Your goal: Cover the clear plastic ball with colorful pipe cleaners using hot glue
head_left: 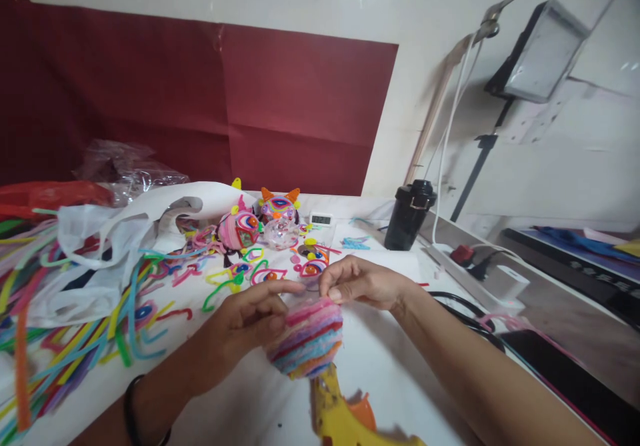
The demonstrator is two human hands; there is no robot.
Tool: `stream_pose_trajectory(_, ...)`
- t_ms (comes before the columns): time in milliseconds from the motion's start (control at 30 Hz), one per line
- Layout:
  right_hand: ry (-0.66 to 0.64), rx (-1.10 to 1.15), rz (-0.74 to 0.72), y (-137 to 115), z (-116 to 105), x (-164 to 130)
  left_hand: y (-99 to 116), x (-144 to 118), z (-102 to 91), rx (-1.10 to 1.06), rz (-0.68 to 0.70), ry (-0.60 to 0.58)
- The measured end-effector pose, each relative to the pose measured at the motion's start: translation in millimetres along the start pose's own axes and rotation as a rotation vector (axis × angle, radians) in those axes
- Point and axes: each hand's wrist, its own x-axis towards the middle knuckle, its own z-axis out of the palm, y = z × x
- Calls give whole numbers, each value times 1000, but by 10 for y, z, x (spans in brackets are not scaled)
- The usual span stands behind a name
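A ball wrapped in striped fuzzy pipe cleaners [311, 339] in pink, red, blue and orange is held up above the white table. My left hand [260, 313] grips its left side, thumb against the stripes and index finger stretched over the top. At the ball's upper edge, my right hand [360, 283] pinches thumb and forefinger together; whatever lies between them is too small to make out. Just below the ball, a yellow hot glue gun [345, 419] with an orange trigger lies on the table, its nozzle end close to the ball's underside.
Loose pipe cleaners [100, 339] cover the left side. Two decorated balls [239, 229] stand at the back, near eye-shaped pieces [270, 276] and a small digital timer [321, 219]. To the right are a black bottle [410, 216], a power strip [465, 269] with cables and a phone [575, 379].
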Motion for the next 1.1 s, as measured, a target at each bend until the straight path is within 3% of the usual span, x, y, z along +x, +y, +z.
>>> stream_pose_trajectory(267, -36, -37, -57, 6, -74, -1, -48, 12, -39, 42, 43, -28)
stream_pose_trajectory(467, 18, -87, -117, -69, -80, -43, -14, 10, -23, 21, 14, 2)
stream_pose_trajectory(633, 78, -272, -161, -199, 55, -81, -28, 21, -6, 10, 7, 10)
stream_pose_trajectory(800, -4, -481, -133, -226, 251, -58, -68, 28, 11, 6, 34, -37)
stream_pose_trajectory(1100, 9, -242, -7, -125, 338, 5, -11, 7, 67, -13, -44, -28)
